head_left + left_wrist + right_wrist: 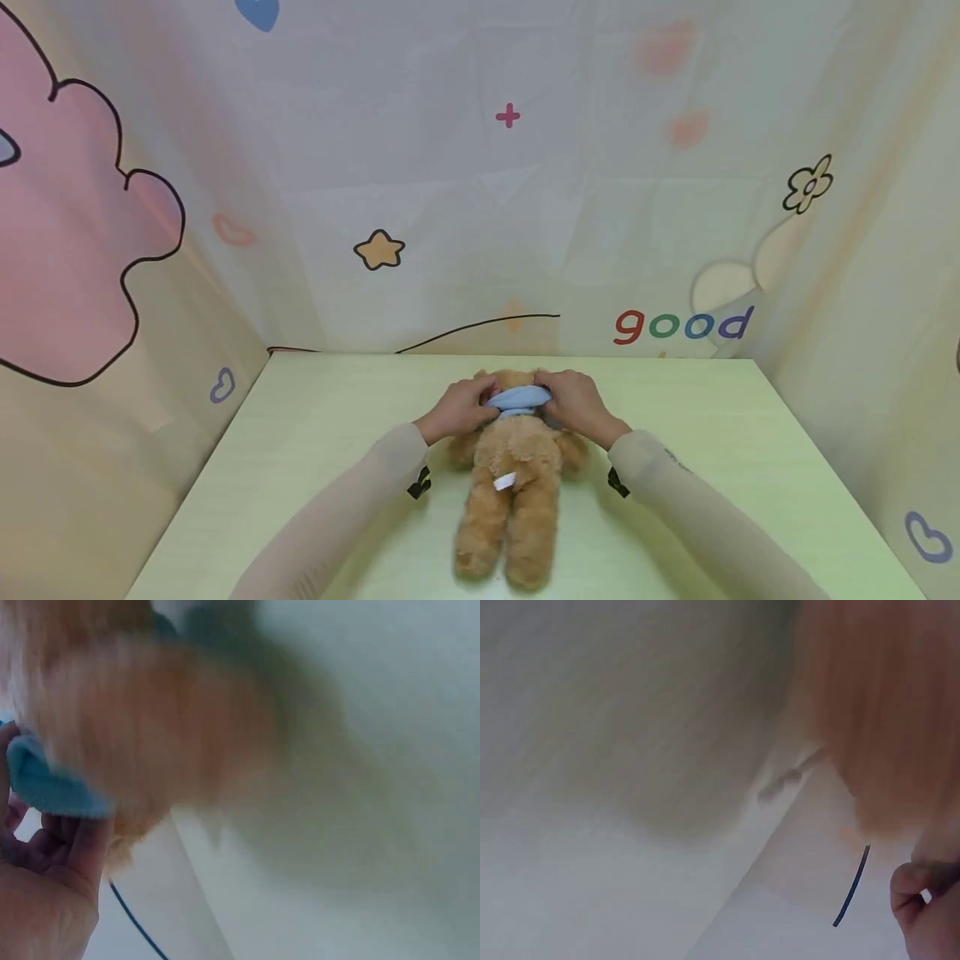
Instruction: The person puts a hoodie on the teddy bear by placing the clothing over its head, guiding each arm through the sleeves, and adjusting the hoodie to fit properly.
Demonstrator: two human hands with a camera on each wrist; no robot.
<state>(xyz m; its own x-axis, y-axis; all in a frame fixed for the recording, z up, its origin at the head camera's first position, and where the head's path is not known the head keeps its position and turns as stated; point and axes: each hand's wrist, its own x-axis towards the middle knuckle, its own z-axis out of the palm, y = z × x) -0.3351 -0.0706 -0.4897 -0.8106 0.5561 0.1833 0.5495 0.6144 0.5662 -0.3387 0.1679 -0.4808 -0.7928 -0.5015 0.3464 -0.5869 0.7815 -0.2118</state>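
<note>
A brown teddy bear point(517, 446) lies on the table, its legs toward me and a small white tag point(505, 481) between its hips. Light-blue cloth point(519, 397) bands its neck and the lower part of its head. My left hand point(459, 408) grips the left end of this cloth, fingers curled at its edge; the left wrist view has the folded cloth point(56, 787) at the fingertips. At the opposite end, my right hand point(579, 404) holds the cloth beside the head. Blurred fur point(885, 712) hides most of that grip in the right wrist view.
The pale yellow-green table point(315, 467) extends to both sides of the bear. A printed curtain point(450, 167) with a star, a flower and the word "good" hangs behind the table's far edge, with more curtain at left and right.
</note>
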